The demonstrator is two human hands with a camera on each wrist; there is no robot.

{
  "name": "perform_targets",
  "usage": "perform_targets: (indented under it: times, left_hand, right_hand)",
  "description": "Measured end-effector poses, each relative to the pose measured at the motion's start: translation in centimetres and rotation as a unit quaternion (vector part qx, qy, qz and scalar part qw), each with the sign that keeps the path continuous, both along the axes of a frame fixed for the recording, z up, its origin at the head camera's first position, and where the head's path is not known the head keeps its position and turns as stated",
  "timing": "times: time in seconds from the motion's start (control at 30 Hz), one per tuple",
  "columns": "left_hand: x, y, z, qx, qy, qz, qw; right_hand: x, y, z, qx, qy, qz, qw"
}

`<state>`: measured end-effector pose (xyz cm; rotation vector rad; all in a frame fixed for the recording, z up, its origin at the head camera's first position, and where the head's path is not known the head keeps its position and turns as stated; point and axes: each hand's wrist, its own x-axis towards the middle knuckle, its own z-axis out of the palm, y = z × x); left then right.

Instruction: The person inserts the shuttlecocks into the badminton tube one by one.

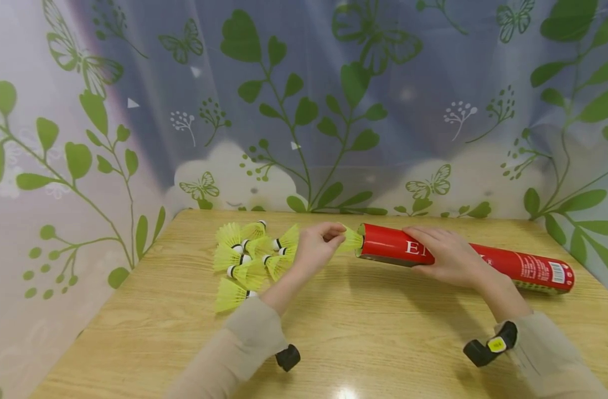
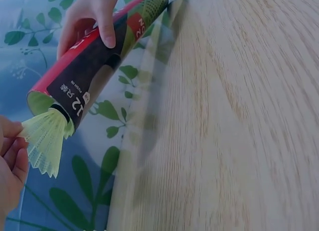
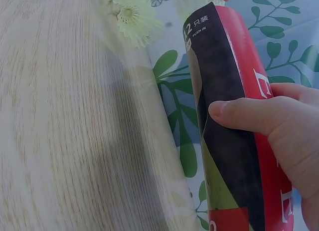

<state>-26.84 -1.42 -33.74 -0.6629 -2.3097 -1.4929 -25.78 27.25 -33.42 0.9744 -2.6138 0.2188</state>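
Observation:
My left hand pinches a yellow shuttlecock by the edge of its skirt. The cork end of that shuttlecock is at the open mouth of a red and black tube, its base partly hidden by the rim. Around the tube's middle, my right hand grips with the thumb on the near side, as the thumb on the black panel shows. The tube is held lengthwise, its open end toward my left hand. Several yellow shuttlecocks lie in a group left of my left hand.
Everything lies over a light wooden table. Behind its far edge hangs a curtain with leaves and butterflies. A black wrist camera sits by the left sleeve, and another black device by the right sleeve.

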Motion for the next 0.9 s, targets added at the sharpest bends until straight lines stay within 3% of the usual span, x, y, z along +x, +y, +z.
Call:
perform_targets:
  times: [0.5, 0.9]
  left_hand:
    - [0.3, 2.1, -0.4, 0.008, -0.036, -0.008, 0.9993]
    - [0.4, 2.7, -0.7, 0.063, -0.084, 0.014, 0.9943]
  right_hand:
    - [-0.2, 0.0, -0.4, -0.007, 0.022, 0.018, 1.000]
    - [-0.2, 0.0, -0.4, -0.002, 0.020, 0.009, 1.000]
